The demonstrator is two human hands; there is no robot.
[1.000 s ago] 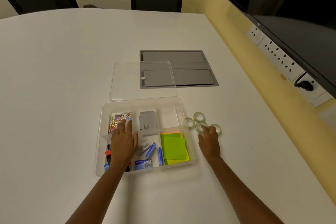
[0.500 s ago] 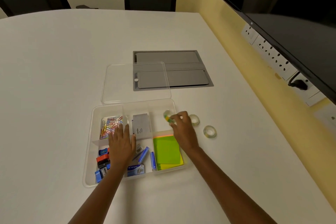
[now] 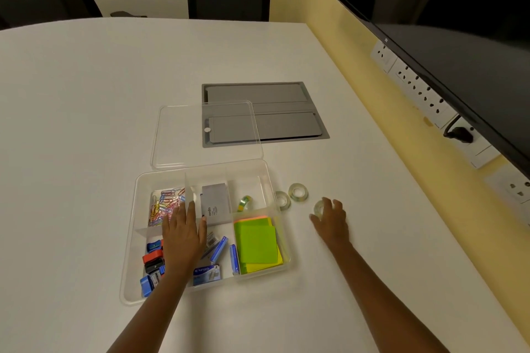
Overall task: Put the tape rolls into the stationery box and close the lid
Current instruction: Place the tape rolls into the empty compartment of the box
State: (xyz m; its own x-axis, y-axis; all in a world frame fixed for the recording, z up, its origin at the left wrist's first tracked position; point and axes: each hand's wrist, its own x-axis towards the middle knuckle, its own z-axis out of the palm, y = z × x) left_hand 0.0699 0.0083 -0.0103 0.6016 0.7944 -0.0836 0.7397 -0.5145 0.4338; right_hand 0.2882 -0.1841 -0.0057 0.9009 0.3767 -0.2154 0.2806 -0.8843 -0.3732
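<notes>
The clear stationery box stands open on the white table. Its clear lid lies flat just behind it. One tape roll stands tilted in the box's back right compartment. Two more tape rolls lie on the table just right of the box. A further tape roll lies under the fingertips of my right hand, whose fingers are spread over it. My left hand rests flat, fingers apart, over the box's middle.
The box holds coloured paper clips, a grey staple packet, green sticky notes and blue sharpeners. A grey cable hatch is set into the table behind the lid. Wall sockets and a dark screen line the right side.
My right hand dropped one tape roll into the back right compartment, then moved right to the outermost roll on the table. My left hand stayed on the box.
</notes>
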